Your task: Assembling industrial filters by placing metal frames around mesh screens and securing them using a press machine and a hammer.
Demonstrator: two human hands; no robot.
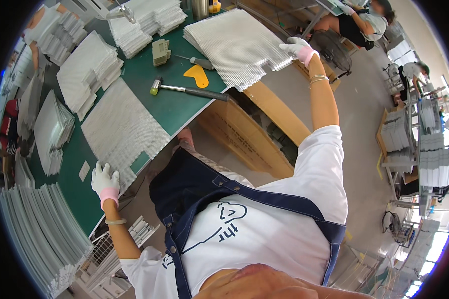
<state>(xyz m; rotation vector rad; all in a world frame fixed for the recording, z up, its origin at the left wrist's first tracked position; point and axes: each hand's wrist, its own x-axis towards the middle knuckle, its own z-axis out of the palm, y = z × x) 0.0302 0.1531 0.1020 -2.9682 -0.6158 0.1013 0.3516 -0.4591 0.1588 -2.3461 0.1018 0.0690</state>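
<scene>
White mesh sheet (122, 130) is lying flat on the green desk (177, 107), long axis running away from the left hand (105, 180), whose gloved fingers are pressing spread on its near corner. Right hand (298, 49) is pinching the mesh stack (234, 45) edge, farther off.

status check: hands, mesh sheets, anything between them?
Left hand flat on near mesh sheet. Right hand gripping the edge of far mesh stack. Hammer, yellow scraper lying on green mat between.
</scene>
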